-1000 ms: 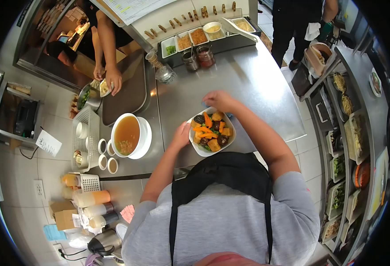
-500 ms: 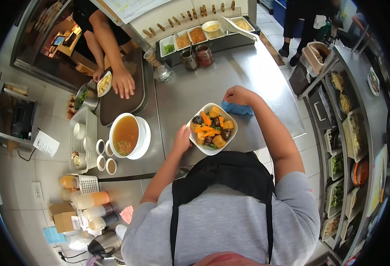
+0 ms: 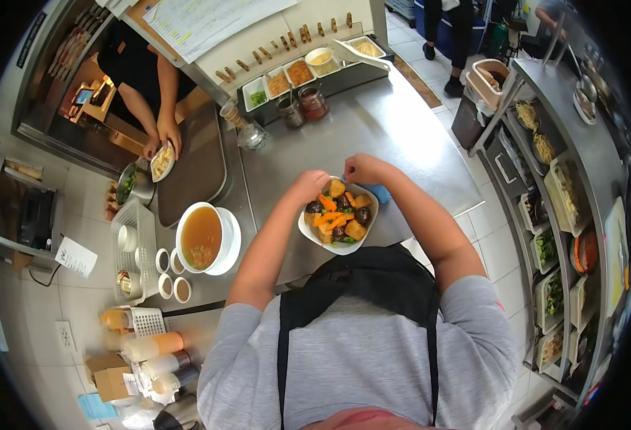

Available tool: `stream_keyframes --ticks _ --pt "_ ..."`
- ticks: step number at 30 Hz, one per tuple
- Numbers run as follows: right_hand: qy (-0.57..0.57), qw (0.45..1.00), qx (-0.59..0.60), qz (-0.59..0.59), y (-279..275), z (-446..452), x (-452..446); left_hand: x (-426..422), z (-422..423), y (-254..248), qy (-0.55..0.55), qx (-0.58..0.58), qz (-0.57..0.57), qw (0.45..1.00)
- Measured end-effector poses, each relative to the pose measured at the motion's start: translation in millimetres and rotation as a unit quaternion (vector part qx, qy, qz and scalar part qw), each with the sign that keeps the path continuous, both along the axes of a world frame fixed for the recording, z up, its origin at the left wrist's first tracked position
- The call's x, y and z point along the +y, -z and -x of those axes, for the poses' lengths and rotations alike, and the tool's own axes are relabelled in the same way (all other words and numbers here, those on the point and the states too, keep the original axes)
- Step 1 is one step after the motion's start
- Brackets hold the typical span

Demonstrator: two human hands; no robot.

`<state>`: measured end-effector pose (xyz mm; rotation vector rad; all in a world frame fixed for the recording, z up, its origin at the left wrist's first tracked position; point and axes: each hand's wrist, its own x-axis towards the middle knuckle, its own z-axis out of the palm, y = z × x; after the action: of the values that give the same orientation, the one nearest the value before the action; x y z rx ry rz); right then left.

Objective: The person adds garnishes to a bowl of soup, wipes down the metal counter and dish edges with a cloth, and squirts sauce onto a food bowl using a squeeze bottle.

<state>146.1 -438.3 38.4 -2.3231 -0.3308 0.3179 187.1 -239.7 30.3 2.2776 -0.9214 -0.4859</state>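
Overhead view of a stainless-steel counter, with two bare hands at a filled bowl. Nearest the camera, a black apron lies between the wearer's forearms. Just beyond it stands the white squarish bowl, holding orange carrot strips, golden-brown cubes resembling fried tofu, and dark mushroom pieces. The governing relation: the bowl lies on the wearer's side of both hands, which meet its far rim from either side. Its outline is nearly as wide as it is long, so no long axis stands out; the two hands are about equally near.

The left hand is at the far-left corner, its fingers close together and directed toward the right hand; whether they grip the rim cannot be told. The right hand is at the far-right part of the rim, fingers curled inward. A blue cloth shows beneath it, toward the wrist; the grip itself is hidden.

To the left of the left hand, a large white soup bowl of clear brown broth overlaps a white plate, with small sauce cups just beside. Beyond both hands stand two glass jars and a row of topping containers. Far to the left, a co-worker's hands hold a white dish of pale pieces beside a brown tray.
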Motion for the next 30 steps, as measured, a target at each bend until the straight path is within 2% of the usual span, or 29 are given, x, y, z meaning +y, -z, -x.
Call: stream_keyframes --ticks 2,4,7,11,14,16,17,19,22,25,28,30 --pt "-0.004 0.998 0.053 0.026 -6.5 4.2 -14.1 3.2 2.2 -4.6 0.010 -0.014 -0.024 1.000" --pt "0.021 0.990 0.129 0.058 -25.1 7.6 -18.3 8.4 3.6 3.0 -0.028 -0.001 0.002 1.000" --pt "0.061 0.998 0.007 0.008 -14.8 7.7 -11.3 14.0 8.0 11.2 -0.071 0.021 0.025 0.997" --pt "0.013 0.999 0.047 0.012 -8.0 2.9 -9.5 18.2 20.9 5.5 -0.117 0.005 0.014 0.993" --pt "0.020 0.997 0.073 -0.002 -4.9 3.9 -22.7 25.8 29.2 12.7 -0.131 -0.020 0.065 0.989" --pt "0.044 0.994 0.099 -0.015 -7.5 5.0 -29.8 26.5 38.5 1.4 -0.182 0.077 0.043 0.979" --pt "0.044 0.996 0.073 -0.008 -7.9 5.8 -28.7 26.7 42.1 -2.5 -0.207 0.125 0.032 0.970" --pt "0.044 0.999 0.020 0.006 -10.6 9.4 -22.6 28.5 44.4 0.6 -0.218 0.139 0.044 0.965" --pt "0.125 0.989 0.001 0.085 -17.7 21.2 -3.7 29.4 48.3 1.3 -0.239 0.135 0.054 0.960" --pt "0.151 0.980 -0.001 0.133 -29.4 33.6 2.5 28.1 52.8 1.2 -0.252 0.142 0.060 0.955" --pt "0.157 0.979 -0.024 0.129 -26.0 40.8 -2.3 31.7 60.0 1.0 -0.257 0.156 0.088 0.950" --pt "0.154 0.985 0.017 0.074 -23.2 38.3 -18.6 36.8 61.9 6.2 -0.250 0.179 0.105 0.946"
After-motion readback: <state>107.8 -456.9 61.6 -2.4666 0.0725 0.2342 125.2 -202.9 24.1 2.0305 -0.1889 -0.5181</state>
